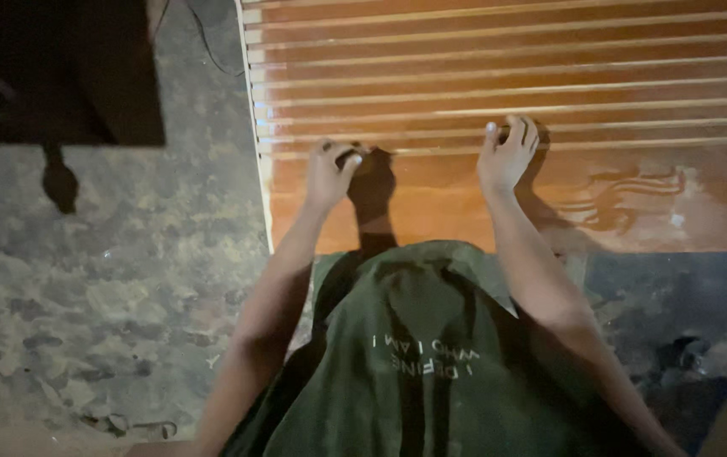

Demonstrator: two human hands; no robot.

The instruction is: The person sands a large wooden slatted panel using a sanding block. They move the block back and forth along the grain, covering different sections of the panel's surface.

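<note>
Wooden panel point(507, 195), reddish-brown and glossy, lies flat on the ground straight ahead of the person; its upper part is crossed by many thin pale slats point(499, 89) running side to side, and its near part is a plain smooth board. Both hands rest where the slats meet that plain strip.

Left hand point(329, 173) is curled, its fingertips pressed down at the lowest slat near the panel's left edge; something small and dark may sit under the fingers, but I cannot tell whether it holds anything. Right hand point(507, 156) is spread, fingers reaching up over the lowest slats and the palm down on the wood; it grips nothing that shows.

My reading is that the work is at the stage of pressing or seating the lowest slat along the board, with the hands set apart to bear on it at two places. A next move would call for even pressure from both hands and care to keep the slat straight and level with the ones above.

Green shirt point(414, 355) fills the near foreground. Rough mottled concrete floor point(109, 279) lies to the left, and dark furniture point(67, 68) stands at the upper left.
</note>
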